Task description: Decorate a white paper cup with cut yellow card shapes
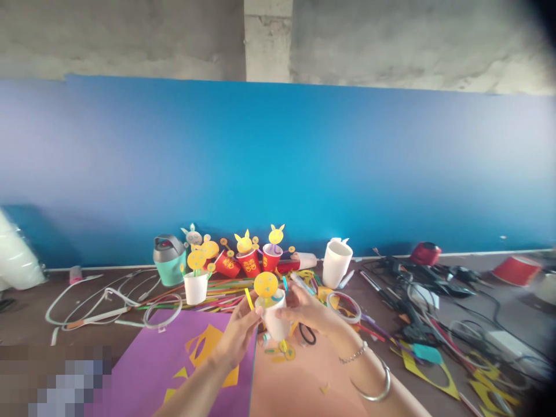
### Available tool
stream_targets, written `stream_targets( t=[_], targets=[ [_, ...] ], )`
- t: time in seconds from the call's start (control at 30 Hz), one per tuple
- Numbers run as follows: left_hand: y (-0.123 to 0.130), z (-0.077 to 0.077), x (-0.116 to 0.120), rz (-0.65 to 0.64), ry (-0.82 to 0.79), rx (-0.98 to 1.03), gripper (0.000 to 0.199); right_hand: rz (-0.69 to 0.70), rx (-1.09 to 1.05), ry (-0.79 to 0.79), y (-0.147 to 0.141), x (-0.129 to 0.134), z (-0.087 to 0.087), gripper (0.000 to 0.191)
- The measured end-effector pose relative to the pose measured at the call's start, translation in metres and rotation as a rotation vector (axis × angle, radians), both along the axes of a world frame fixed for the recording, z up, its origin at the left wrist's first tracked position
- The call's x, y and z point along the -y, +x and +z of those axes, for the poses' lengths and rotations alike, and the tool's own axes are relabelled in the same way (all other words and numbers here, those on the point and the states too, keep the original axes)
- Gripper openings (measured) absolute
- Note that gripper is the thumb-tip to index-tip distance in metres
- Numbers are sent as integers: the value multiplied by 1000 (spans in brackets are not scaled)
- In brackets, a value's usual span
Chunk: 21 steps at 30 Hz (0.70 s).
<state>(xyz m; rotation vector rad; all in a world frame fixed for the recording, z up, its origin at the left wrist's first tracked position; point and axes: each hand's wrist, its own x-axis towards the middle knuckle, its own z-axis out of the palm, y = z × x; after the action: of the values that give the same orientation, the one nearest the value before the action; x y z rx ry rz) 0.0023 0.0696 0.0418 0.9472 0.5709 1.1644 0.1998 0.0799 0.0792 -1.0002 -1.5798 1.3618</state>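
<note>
A white paper cup (277,319) is held up between my two hands above the orange sheet. Out of its top rises a round yellow paper face (266,285). On the cup's left side my left hand (240,331) has its fingers near the rim, by a short yellow strip (249,299). My right hand (307,308) grips the right side, with a small blue strip (285,284) beside its fingers. Beneath the cup, small yellow paper pieces (284,351) lie on the orange sheet (304,379).
Behind stand red cups (249,264) with yellow faces, a white cup (195,288), a teal container (170,265) and a white mug (336,264). A purple sheet (147,359) lies left. Cables (417,307) and cut yellow scraps (428,370) crowd the right.
</note>
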Motion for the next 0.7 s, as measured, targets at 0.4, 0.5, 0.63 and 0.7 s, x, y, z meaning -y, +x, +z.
stream_targets(
  t=[0.4, 0.5, 0.63, 0.7],
  targets=[
    [-1, -10, -3, -9, -88, -26, 58, -167, 93, 152, 5, -11, -3, 43],
    [-3, -10, -2, -42, -87, -44, 60, -170, 106, 162, 7, -10, 0, 39],
    [-3, -4, 1, -112, -45, -89, 62, -198, 77, 142, 4, -6, 7, 41],
    [-1, 0, 3, -140, -18, -112, 64, -192, 113, 132, 1, -4, 9, 39]
  ],
)
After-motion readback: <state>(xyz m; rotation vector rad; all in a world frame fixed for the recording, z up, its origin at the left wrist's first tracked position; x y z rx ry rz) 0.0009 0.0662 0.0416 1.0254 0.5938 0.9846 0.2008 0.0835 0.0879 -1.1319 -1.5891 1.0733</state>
